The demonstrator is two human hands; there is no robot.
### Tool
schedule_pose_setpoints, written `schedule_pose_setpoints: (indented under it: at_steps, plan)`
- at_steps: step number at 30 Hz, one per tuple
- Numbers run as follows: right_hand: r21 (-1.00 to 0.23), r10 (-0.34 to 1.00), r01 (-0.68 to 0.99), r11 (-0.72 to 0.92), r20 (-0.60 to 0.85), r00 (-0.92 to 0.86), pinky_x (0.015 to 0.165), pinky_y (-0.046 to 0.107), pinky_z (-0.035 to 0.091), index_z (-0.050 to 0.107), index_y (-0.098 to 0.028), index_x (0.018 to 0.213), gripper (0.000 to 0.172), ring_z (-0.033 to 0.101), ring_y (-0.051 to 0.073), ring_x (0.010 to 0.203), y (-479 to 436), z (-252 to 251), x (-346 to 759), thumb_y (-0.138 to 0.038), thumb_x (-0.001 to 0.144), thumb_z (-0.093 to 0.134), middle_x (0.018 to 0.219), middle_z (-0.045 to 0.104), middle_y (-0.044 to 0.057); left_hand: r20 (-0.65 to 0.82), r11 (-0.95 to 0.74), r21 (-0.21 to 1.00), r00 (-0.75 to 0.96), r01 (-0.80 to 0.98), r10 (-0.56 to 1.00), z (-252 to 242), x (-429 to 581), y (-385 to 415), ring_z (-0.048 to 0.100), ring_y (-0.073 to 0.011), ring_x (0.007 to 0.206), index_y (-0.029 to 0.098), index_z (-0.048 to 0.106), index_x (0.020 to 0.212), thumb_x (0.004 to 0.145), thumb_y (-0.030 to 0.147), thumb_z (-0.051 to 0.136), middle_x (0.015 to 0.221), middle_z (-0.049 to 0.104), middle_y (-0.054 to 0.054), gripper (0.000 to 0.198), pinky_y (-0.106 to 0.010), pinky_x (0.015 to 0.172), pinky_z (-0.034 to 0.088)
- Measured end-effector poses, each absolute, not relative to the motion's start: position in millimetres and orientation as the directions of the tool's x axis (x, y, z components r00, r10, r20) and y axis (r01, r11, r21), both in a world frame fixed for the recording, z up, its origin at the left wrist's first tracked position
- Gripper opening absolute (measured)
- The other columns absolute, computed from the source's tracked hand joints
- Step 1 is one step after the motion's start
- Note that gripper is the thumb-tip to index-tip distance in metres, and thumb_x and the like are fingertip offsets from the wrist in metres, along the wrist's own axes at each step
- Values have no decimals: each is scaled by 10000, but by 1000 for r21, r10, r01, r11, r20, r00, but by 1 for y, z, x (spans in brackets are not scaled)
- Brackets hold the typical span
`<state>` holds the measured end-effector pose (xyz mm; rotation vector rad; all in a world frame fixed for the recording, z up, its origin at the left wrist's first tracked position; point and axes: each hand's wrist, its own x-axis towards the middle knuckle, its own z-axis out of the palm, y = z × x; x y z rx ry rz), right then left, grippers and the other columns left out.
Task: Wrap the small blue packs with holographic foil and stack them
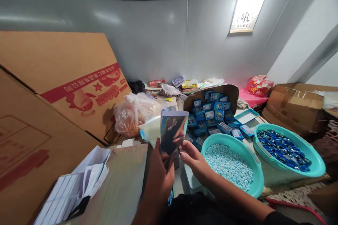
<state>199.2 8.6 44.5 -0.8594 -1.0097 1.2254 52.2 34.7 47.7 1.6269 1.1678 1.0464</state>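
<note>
My left hand [160, 175] is closed round the lower edge of a printed card or small packet [173, 130] with a dark picture on it, held upright in front of me. My right hand [194, 160] touches the packet's lower right corner, its fingers curled against it. Just right of my hands stands a teal basin [257, 179] filled with small pale blue pellets [229, 165]. A second teal basin [317, 167] further right holds dark blue shiny pieces [283, 147].
Several small blue boxes [211, 116] spill from an open cardboard box [232, 91] behind the basins. A large cardboard carton [66, 77] stands at left, with a clear plastic bag [134, 112] beside it and white folded sheets [76, 186] below. More cartons [295, 109] sit at right.
</note>
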Motion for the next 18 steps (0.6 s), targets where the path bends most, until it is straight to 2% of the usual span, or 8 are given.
schedule_pose_setpoints:
  at_steps: [3,5,7,9,11,13,16,18]
  plan:
    - [-928,995,-367,69,38,91,832,328,482,624,-215,934,393,608,188,852,9,40,198,-511,722,772,873,646,21,137,-211,951,306,224,942,51,50,25,704,-231,990,228,287,1492,816,306,630,1212,668,-131,761,-354,868,572]
    - [-921,991,-389,-2,-54,123,701,272,454,579,-190,751,380,550,140,694,10,38,198,-490,684,803,721,599,-11,124,-210,952,348,222,929,55,46,19,658,-237,1097,247,425,1428,843,314,601,1265,649,-106,614,-364,954,527]
    - [-904,989,-426,-43,-100,111,644,240,411,530,-181,655,401,495,107,634,9,38,197,-439,651,836,653,562,-34,94,-171,963,333,209,938,58,42,17,619,-250,1154,230,542,1335,882,358,560,1235,667,-90,471,-387,1014,478]
    - [-881,990,-471,-52,-107,92,630,226,396,509,-178,624,407,482,92,620,8,39,195,-369,615,867,628,552,-48,63,-115,978,279,176,958,57,37,16,609,-253,1149,213,596,1272,916,405,516,1189,686,-80,412,-395,1025,456]
    - [-856,990,-512,-74,-126,67,628,224,410,531,-180,652,394,507,94,623,6,41,193,-308,568,894,642,578,-53,36,-79,985,265,155,964,55,32,16,617,-249,1113,207,619,1240,924,431,505,1152,697,-72,403,-389,1011,456]
    - [-818,983,-552,-162,-181,-21,646,245,452,605,-190,784,380,572,116,669,3,43,194,-284,560,897,748,652,-33,7,-71,975,293,209,956,54,26,18,638,-237,1027,208,638,1211,920,441,514,1074,711,-60,393,-366,938,491]
    - [-757,946,-568,-325,-250,-208,718,301,516,661,-180,1025,478,654,169,794,1,47,198,-304,614,871,947,716,39,13,-163,914,376,370,926,57,14,20,643,-188,833,226,689,1120,893,432,564,950,702,-32,331,-284,731,519]
    - [-730,931,-579,-364,-268,-247,749,305,531,681,-146,1023,457,672,178,814,2,48,199,-304,634,863,953,731,65,70,-241,871,377,427,923,60,6,21,628,-152,753,248,689,1131,860,427,619,972,689,-22,332,-244,634,502]
